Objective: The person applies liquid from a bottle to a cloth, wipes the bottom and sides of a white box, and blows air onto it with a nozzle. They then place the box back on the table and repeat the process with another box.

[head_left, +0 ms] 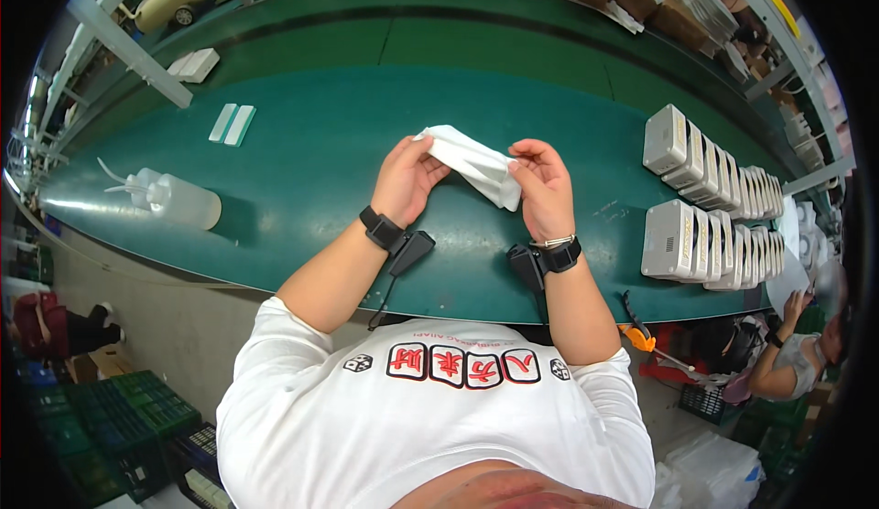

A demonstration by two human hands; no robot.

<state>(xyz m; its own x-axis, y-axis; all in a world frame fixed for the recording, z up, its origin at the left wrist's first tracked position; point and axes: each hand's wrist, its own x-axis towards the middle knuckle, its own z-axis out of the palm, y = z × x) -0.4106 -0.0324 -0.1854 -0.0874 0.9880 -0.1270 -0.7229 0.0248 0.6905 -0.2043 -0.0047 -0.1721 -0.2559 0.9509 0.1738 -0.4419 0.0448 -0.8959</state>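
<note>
The white cloth [472, 168] hangs over the middle of the green table [439, 276]. The left hand [403, 182] pinches its left end and the right hand [548, 193] pinches its right end, maybe so it stays spread out. To the left is a squeeze bottle [188, 201], with two white strips [233, 124] farther back. On the right, grey plastic cases [669, 240] sit in two rows, perhaps to keep them neat.

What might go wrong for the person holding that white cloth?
The white cloth might slip, since the left hand and right hand hold it near its ends. The black cord could snag on the green table. The pale casings, lined up closely, might topple if bumped.
</note>
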